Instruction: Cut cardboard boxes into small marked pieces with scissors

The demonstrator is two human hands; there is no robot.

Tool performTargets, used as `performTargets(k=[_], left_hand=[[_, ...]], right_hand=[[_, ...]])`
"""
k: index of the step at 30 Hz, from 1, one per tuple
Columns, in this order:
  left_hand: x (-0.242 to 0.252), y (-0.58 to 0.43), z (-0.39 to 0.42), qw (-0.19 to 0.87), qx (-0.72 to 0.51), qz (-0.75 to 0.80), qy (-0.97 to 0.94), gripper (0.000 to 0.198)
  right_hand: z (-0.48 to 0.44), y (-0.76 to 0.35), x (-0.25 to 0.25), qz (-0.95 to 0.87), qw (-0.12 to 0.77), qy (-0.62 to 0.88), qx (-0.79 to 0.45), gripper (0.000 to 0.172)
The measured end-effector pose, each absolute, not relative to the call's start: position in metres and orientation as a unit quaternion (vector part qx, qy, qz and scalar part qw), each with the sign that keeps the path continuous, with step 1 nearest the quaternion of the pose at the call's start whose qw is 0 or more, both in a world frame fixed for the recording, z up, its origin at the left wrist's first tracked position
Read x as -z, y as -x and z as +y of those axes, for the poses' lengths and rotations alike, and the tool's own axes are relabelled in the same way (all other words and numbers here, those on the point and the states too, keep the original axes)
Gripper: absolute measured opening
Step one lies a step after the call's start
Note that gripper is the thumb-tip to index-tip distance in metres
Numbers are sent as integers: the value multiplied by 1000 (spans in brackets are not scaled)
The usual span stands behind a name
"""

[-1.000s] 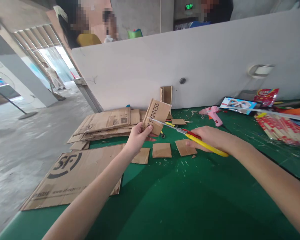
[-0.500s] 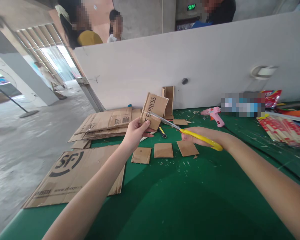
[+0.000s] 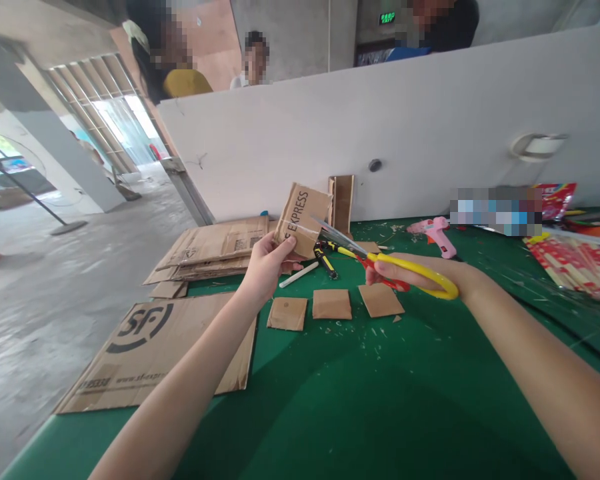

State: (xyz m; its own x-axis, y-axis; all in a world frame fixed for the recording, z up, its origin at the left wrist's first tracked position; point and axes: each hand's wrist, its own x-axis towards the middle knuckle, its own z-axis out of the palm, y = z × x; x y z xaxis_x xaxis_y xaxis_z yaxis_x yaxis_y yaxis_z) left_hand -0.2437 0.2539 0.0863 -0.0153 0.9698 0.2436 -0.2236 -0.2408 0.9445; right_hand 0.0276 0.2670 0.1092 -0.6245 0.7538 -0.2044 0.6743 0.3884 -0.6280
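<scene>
My left hand pinches a piece of brown cardboard printed "EXPRESS", thumb on its front. My right hand grips scissors with yellow and red handles. Their blades are spread, the tips at the right edge of the cardboard; whether they touch it I cannot tell. Below lie three small cardboard squares, the left one, the middle one and the right one. A black and yellow cutter and a white stick lie beneath the held piece.
A large cardboard sheet marked SF lies at left, with stacked cardboard behind it. Folded cardboard leans on the white partition. At right are a pink glue gun and red-and-white packets. People are beyond the partition.
The scissor blades have spread apart from nearly closed, and the red handle has come into view. The held cardboard has tilted slightly. The whole view has shifted a little.
</scene>
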Motion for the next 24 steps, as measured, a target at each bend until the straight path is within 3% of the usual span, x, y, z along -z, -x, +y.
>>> performTargets(k=[16, 24], left_hand=[[-83, 232, 249, 493, -597, 383, -504, 33], [-82, 231, 248, 498, -597, 387, -496, 34]], right_hand=[[264, -29, -110, -860, 22, 416, -295, 46], [270, -31, -104, -867, 21, 409, -285, 46]])
